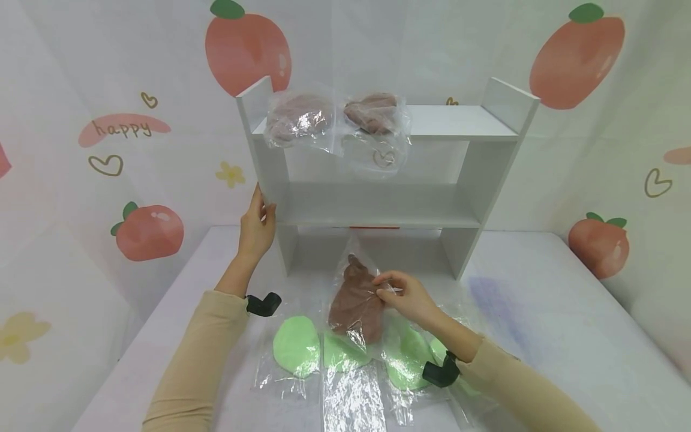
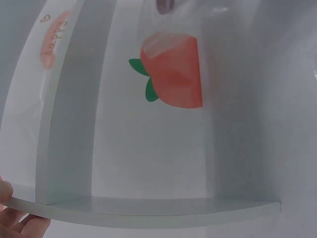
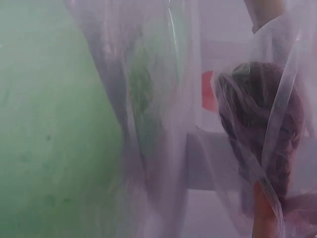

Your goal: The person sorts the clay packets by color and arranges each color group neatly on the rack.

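My right hand [image 1: 411, 300] pinches a clear plastic bag with a flattened brown lump [image 1: 357, 306] inside, soft and dough-like. The bag hangs tilted in front of the lowest level of a white shelf [image 1: 378, 207]. In the right wrist view the brown lump [image 3: 262, 109] shows through wrinkled film. At the shelf's left side panel, my left hand [image 1: 257, 231] grips the edge; the left wrist view shows its thumb and fingers [image 2: 34, 226] on opposite faces of the board. Two more bagged brown lumps, one at left [image 1: 302, 117] and one beside it [image 1: 373, 114], lie on the top board.
Several clear bags with pale green flat lumps [image 1: 297, 347] lie in a row on the white table [image 1: 518, 270] near me, partly under the held bag. Behind the shelf hangs a white cloth [image 1: 378, 48] printed with fruit.
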The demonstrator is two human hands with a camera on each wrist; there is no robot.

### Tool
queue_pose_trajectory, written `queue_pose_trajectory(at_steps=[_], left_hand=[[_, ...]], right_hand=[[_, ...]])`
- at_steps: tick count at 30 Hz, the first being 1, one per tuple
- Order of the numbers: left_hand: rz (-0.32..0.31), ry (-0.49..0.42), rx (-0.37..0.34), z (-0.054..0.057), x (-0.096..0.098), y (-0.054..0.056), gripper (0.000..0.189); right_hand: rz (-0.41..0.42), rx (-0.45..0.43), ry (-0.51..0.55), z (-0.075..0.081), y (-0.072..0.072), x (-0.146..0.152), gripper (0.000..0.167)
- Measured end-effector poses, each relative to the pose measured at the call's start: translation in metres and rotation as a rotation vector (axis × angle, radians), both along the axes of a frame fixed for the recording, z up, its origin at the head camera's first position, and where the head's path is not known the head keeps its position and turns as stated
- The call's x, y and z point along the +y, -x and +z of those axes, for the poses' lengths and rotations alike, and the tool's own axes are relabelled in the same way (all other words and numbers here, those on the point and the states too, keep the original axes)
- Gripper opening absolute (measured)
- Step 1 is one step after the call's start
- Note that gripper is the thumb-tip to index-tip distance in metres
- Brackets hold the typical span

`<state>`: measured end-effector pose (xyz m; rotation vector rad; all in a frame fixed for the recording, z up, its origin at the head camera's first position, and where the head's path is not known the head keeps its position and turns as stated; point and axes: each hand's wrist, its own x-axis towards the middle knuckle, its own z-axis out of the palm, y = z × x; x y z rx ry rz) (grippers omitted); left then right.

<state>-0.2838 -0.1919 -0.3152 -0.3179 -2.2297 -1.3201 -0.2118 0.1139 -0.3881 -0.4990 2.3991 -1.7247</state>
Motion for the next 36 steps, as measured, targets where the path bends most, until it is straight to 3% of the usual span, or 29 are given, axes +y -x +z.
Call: queue_pose_trajectory(at_steps=[19,27,36], left_hand=[[0.001,0.011,-0.014,0.001,0.0,-0.001,0.06],[-0.002,0.003,-0.002,-0.002,-0.001,0.001,0.06],[-0.003,-0.004,-0.003,-0.001,-0.001,0.0,0.06]], right_hand=[[0.102,0.103,0.145,0.042,-0.021,0.023,0.023],[0.089,0.107,0.134,0.057,-0.032,0.031,0.023],[0.055,0.228,0.178,0.069,-0.039,0.04,0.015]])
